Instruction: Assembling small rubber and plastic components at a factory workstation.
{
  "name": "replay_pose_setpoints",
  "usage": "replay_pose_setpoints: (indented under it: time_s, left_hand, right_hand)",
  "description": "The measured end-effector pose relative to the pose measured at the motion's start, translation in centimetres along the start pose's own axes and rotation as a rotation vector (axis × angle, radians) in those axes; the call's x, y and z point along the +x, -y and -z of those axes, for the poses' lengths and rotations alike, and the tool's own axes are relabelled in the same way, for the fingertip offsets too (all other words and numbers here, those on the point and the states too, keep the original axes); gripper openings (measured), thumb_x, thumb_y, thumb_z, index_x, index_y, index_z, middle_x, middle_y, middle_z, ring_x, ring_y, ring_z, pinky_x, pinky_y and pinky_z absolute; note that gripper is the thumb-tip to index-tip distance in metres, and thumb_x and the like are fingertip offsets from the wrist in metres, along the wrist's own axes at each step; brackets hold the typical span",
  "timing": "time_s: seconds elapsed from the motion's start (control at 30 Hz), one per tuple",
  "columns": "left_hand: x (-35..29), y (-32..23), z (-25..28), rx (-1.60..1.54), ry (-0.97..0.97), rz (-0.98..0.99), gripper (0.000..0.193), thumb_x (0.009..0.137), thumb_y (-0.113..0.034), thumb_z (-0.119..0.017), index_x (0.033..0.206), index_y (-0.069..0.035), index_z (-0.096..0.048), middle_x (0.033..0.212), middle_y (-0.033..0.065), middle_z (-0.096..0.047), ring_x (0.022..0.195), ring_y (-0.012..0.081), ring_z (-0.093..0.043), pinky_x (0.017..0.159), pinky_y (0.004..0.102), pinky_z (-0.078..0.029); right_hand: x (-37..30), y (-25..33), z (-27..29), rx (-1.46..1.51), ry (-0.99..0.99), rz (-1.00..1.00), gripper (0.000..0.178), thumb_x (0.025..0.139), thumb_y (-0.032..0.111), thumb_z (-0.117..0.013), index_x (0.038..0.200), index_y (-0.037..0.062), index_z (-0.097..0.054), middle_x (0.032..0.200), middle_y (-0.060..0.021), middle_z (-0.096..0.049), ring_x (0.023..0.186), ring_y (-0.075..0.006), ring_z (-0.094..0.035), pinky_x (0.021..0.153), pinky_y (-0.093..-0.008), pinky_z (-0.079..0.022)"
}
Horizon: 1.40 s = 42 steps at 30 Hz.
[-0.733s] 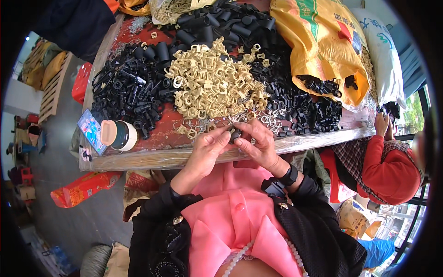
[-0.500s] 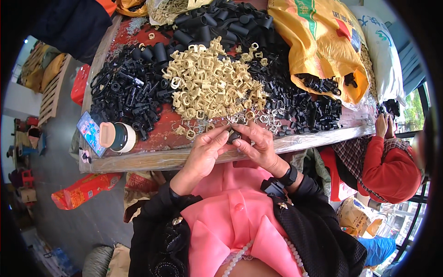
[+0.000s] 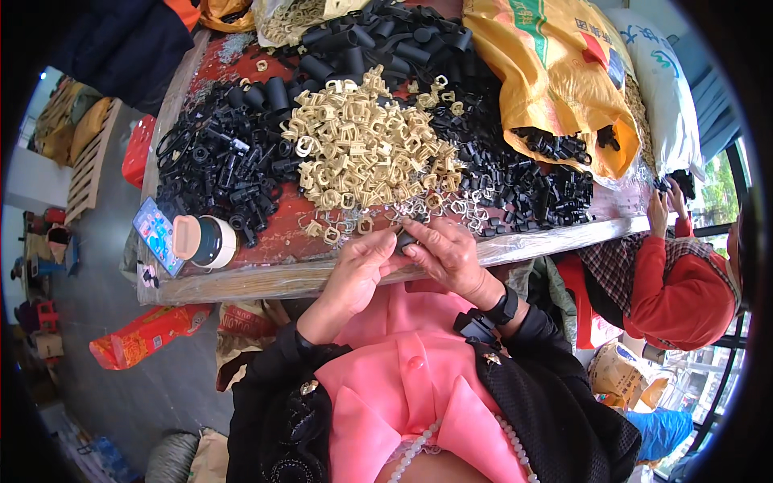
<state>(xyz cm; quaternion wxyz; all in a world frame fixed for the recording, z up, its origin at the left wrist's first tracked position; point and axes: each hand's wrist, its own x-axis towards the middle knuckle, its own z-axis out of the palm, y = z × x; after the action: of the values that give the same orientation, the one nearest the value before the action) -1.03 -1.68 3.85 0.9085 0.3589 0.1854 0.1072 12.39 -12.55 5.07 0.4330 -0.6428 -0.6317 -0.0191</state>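
My left hand (image 3: 362,270) and my right hand (image 3: 448,253) meet just above the table's near edge. Between their fingertips sits a small black plastic part (image 3: 405,240), partly covered by the fingers. Both hands are closed on it, thumbs and forefingers pinching. Right beyond them lie loose metal clips (image 3: 463,203) and a heap of cream plastic pieces (image 3: 366,149). Small black parts (image 3: 543,193) are spread to the right of that heap, and a pile of black fittings (image 3: 213,161) lies to its left.
A phone (image 3: 157,235) and a lidded cup (image 3: 213,241) stand at the table's left corner. Black tubes (image 3: 411,52) pile up at the back. A yellow woven sack (image 3: 564,88) spills black parts at right. Another person in a red sleeve (image 3: 664,282) works on the right.
The fingers of my right hand have shifted slightly over the black part. The other person's hands at right have moved a little. The piles look the same.
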Motion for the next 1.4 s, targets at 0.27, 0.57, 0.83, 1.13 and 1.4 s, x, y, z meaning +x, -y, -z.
replay_pose_setpoints:
  time_s: [0.27,0.57,0.83,1.13,1.4]
  left_hand:
    - [0.3,-0.2,0.0,0.052,0.009,-0.009,0.034,0.087,-0.017,-0.05,0.114,0.004,-0.048,0.103,0.0095,-0.057,0.09,0.0156,-0.057,0.08,0.029,-0.047]
    - [0.2,1.3,1.5,0.078,-0.051,-0.053,0.032,0.088,-0.013,-0.048,0.114,0.006,-0.046,0.094,0.014,-0.058,0.075,0.0177,-0.057,0.074,0.0301,-0.049]
    - [1.2,0.7,2.5,0.216,-0.042,-0.115,0.032,0.088,-0.01,-0.047,0.117,0.005,-0.045,0.093,0.0121,-0.059,0.073,0.0135,-0.055,0.07,0.0254,-0.047]
    - [0.1,-0.9,4.4,0.591,-0.203,-0.273,0.031,0.088,-0.009,-0.045,0.116,0.001,-0.048,0.093,0.0048,-0.058,0.072,0.0063,-0.052,0.067,0.0205,-0.044]
    - [0.2,0.5,4.4,0.697,-0.127,-0.343,0.033,0.087,-0.012,-0.049,0.118,-0.002,-0.047,0.091,0.0006,-0.058,0.072,0.0043,-0.051,0.065,0.0188,-0.043]
  right_hand:
    - [-0.4,-0.8,-0.8,0.046,-0.043,0.02,0.036,0.072,0.018,-0.065,0.105,0.0042,-0.057,0.063,-0.0054,-0.048,0.054,-0.0212,-0.05,0.05,-0.0325,-0.042]
    - [-1.9,-3.8,3.8,-0.026,-0.111,-0.214,0.027,0.073,0.005,-0.062,0.1,0.0026,-0.058,0.062,-0.0064,-0.049,0.053,-0.0156,-0.048,0.047,-0.0267,-0.038]
    - [1.0,-6.0,8.0,-0.077,-0.104,-0.376,0.015,0.073,0.001,-0.059,0.088,-0.0001,-0.058,0.064,-0.0058,-0.048,0.052,-0.0124,-0.045,0.048,-0.0237,-0.036]
    - [12.1,-12.6,5.8,-0.027,0.026,-0.244,0.019,0.074,0.006,-0.059,0.092,-0.0001,-0.057,0.072,-0.0095,-0.052,0.057,-0.02,-0.052,0.053,-0.0271,-0.042]
    - [18.7,-24.0,-2.3,-0.402,0.015,-0.285,0.049,0.071,0.013,-0.061,0.116,0.0059,-0.043,0.093,-0.0172,-0.054,0.076,-0.0368,-0.055,0.069,-0.0397,-0.046]
